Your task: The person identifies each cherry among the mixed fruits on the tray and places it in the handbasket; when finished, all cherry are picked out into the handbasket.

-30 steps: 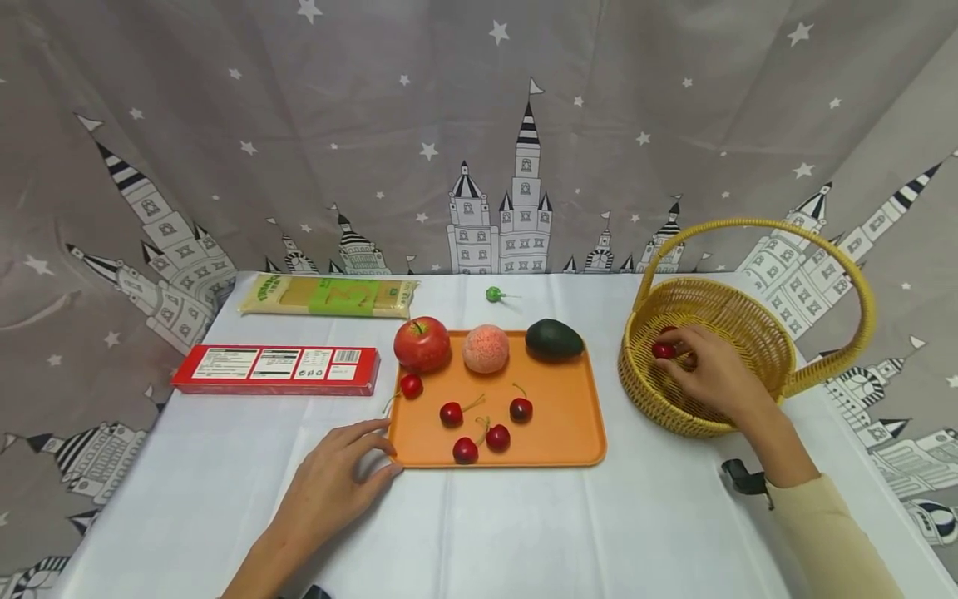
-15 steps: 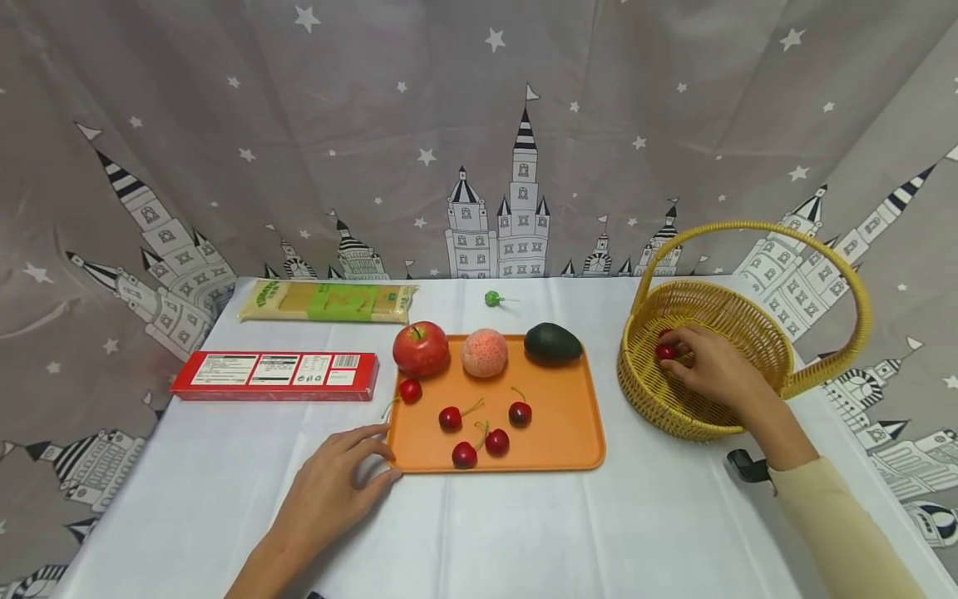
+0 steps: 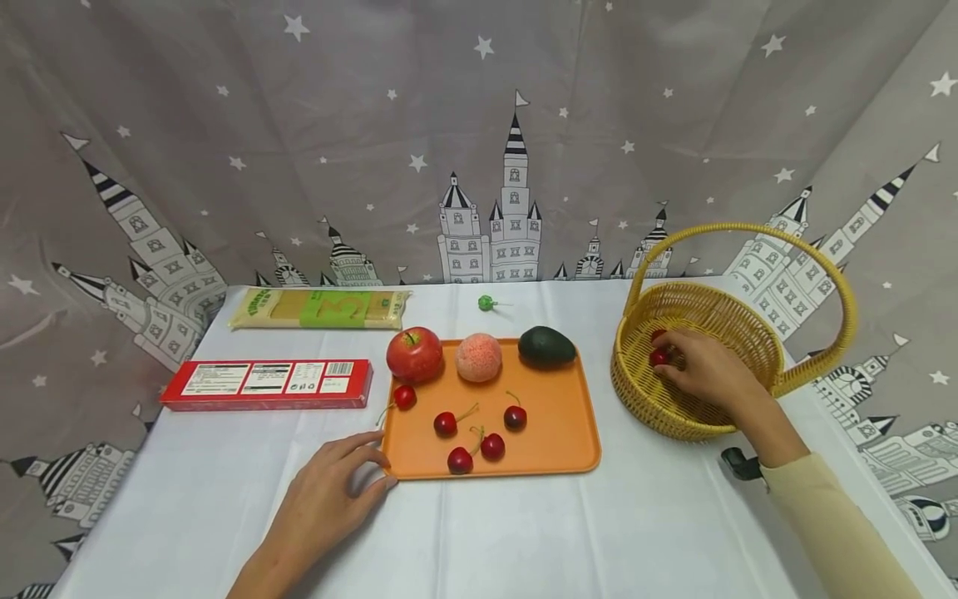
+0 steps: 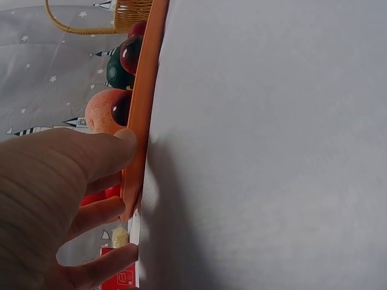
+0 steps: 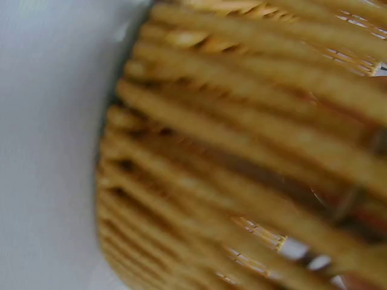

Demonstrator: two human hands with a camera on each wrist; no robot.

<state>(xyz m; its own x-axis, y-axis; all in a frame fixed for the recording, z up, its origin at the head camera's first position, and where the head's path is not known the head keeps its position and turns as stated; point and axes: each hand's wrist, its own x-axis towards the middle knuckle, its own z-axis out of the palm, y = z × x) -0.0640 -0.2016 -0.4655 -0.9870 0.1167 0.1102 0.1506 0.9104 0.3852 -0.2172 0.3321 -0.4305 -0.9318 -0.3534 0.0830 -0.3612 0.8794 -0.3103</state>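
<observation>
Two half-hidden bits: front cherry (image 3: 659,357) partly behind fingertips, rear cherry (image 3: 658,334) down to a red sliver.
Right wrist cam: pretty much just blurry weave, can't make out the grip through it.
Cut off: beige sleeve (image 3: 831,516) at the bottom edge, same for the left forearm.
Right hand (image 3: 707,366): down inside the wicker basket (image 3: 647,403), thumb and fingertips curled in and pinching the front cherry, can't tell how firmly.
Cherry spot: right at those fingertips, toward the basket's left side, with the rear cherry just beyond.
Left hand (image 3: 325,499): loosely spread, slightly bent, gripping nothing, touching the left rim of the orange tray (image 3: 554,453).
Basket look: yellow, round, ribbed, with a tall arched handle (image 3: 733,226).
Tray stuff: five tray cherries (image 3: 492,447), glossy with thin stems, plus shiny red apple (image 3: 415,355), speckled peach (image 3: 479,358) and smooth dark avocado (image 3: 547,346) along the far edge.
Left of tray: flat red box (image 3: 267,385), shiny noodle packet (image 3: 322,308) behind it.
</observation>
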